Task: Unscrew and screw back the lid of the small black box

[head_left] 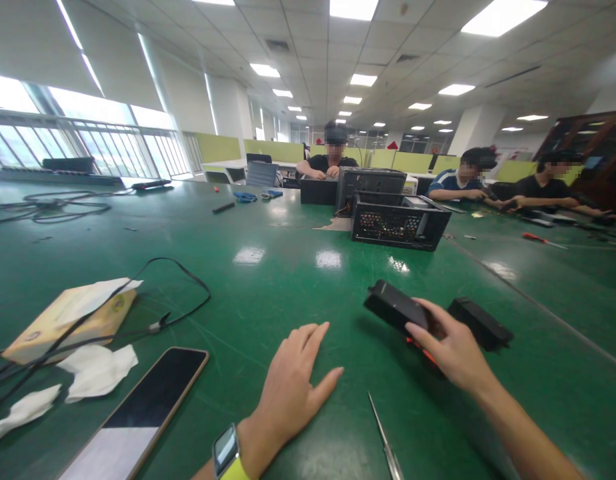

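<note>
An open black case (395, 227) is standing on the green table (268, 280). On the near side of the case, the right hand (451, 343) is gripping a black block (395, 305), pinching it between thumb and fingers; the block is tilting, and its free end is pointing left of the case. A red part (422, 349) is showing beneath the block; whether it is belonging to the block cannot be told. A second black block (481, 325) is lying near the right hand, nearer and to the right of the case.

To the near left of the case, the left hand (293, 380) is lying palm down over the table, its fingers extending together and its thumb standing apart in a loose spread. A watch (225, 450) is circling its wrist. A slim silver tool (385, 437) is lying between the hands, well to the near side of the case. A phone (158, 393) and a tissue pack (93, 321) are lying farther left of the case. Beyond the case, a co-worker (333, 165) is sitting.
</note>
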`<state>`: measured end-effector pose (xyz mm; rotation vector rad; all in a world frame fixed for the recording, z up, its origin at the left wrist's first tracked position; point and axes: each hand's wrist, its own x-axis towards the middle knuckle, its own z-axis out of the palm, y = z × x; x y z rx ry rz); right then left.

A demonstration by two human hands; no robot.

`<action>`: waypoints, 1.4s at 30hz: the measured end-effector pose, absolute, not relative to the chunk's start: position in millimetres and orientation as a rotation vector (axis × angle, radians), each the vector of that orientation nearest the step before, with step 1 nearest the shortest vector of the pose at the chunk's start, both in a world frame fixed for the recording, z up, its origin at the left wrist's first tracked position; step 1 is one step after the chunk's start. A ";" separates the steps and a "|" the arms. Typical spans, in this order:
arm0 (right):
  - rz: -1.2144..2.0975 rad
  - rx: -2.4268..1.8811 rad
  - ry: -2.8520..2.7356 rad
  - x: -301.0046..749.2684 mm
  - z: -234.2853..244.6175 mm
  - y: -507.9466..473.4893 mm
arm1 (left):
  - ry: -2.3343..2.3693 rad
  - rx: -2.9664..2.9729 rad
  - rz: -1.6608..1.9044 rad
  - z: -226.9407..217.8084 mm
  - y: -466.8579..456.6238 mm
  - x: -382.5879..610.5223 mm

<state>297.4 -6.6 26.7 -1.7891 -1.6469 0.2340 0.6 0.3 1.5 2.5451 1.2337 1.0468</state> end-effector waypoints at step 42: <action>1.014 -1.811 -2.082 264.0 24.1 -59.9 | 1.180 2.566 0.928 9.4 0.2 1.8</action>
